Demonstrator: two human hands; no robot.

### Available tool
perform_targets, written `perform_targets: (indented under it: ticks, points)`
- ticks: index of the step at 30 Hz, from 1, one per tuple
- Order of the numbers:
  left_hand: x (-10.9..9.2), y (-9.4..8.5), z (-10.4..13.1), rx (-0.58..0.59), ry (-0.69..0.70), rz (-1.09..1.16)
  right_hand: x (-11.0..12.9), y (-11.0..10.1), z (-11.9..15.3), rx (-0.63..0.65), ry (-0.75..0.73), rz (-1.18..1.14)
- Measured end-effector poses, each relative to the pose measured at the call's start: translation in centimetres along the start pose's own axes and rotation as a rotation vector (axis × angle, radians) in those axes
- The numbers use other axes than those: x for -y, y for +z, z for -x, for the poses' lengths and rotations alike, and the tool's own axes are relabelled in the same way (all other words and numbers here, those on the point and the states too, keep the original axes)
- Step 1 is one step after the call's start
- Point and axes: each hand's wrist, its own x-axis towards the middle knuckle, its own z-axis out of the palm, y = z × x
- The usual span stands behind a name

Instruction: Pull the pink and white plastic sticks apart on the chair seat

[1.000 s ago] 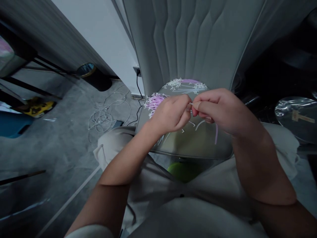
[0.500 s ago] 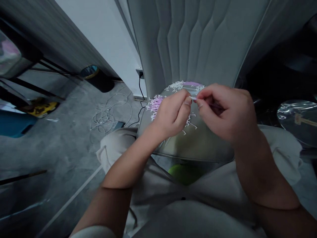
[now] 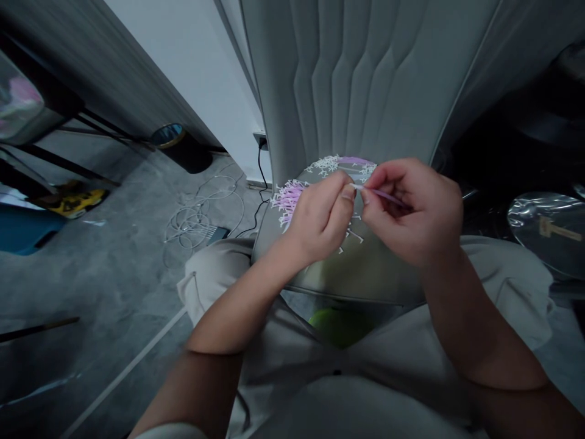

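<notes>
My left hand (image 3: 320, 216) is closed, thumb and forefinger pinching the white end (image 3: 357, 187) of a thin purple stick (image 3: 387, 196). Just to the right, my right hand (image 3: 418, 213) pinches the same stick close to that end, and its purple length runs back under the palm. Both hands are above the grey chair seat (image 3: 375, 268). Beside my left hand lies a bunch of purple sticks with bent white ends (image 3: 289, 198), partly covered by the hand. More white-ended pieces (image 3: 326, 163) are piled behind, and a few loose white pieces (image 3: 355, 236) lie in front.
The chair's padded backrest (image 3: 356, 91) rises beyond the seat. On the floor at left are a dark bin (image 3: 185, 149), a coil of pale cable (image 3: 189, 222) and a blue container (image 3: 31, 228). Something green (image 3: 340, 326) is under the seat. Shiny clear plastic (image 3: 534, 222) is at right.
My right hand has shifted slightly left and its fingers have opened out a little, showing more of the purple stick. My left hand keeps its pinch; the view has tilted slightly.
</notes>
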Motion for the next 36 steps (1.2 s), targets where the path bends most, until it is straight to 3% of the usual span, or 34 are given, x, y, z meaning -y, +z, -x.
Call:
perform_targets:
  ticks: [8, 14, 26, 36]
  points:
    - [0.2, 0.5, 0.2, -0.009, 0.003, 0.075, -0.2, 0.0, -0.1, 0.019, 0.025, 0.009]
    - [0.3, 0.8, 0.1, -0.01, -0.032, 0.098, -0.9, 0.6, -0.2, -0.017, -0.043, -0.04]
    - [0.1, 1.0, 0.2, -0.013, -0.05, 0.143, -0.7, -0.3, -0.4, 0.096, 0.063, -0.068]
    - [0.3, 1.2, 0.2, -0.022, -0.028, 0.124, -1.2, 0.2, -0.3, 0.045, -0.002, -0.133]
